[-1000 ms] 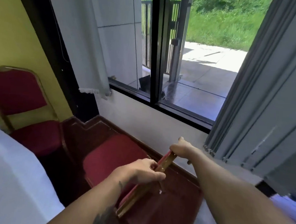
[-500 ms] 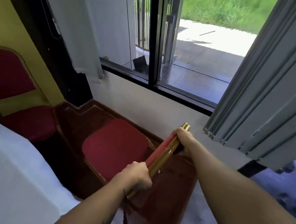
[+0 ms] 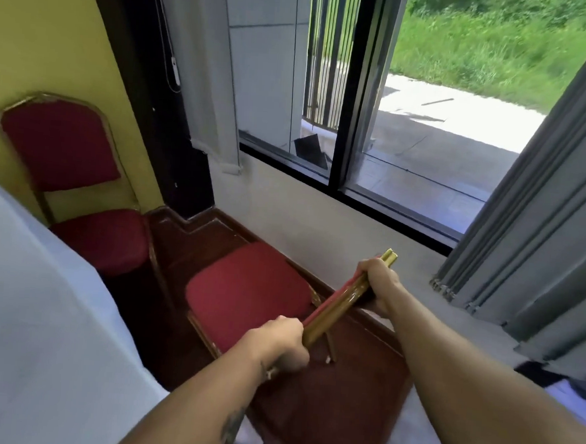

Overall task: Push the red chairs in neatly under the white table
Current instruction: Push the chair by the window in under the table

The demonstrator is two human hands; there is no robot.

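A red chair [image 3: 246,292] with a gold frame stands in front of me, its seat facing the white table [image 3: 38,326] at the left. I see its backrest edge-on from above. My left hand [image 3: 282,343] grips the near end of the backrest's top rail. My right hand [image 3: 379,282] grips the far end. A second red chair [image 3: 81,188] stands at the left against the yellow wall, its seat next to the table's edge.
A white wall with a dark-framed window [image 3: 359,123] runs behind the chair. Grey curtains [image 3: 542,220] hang at the right, a white curtain [image 3: 204,79] at the left of the window. The floor [image 3: 324,412] is dark red wood.
Both hands have kept their grip on the backrest. The chair has shifted a little toward the table, and my view has tilted up and then settled.
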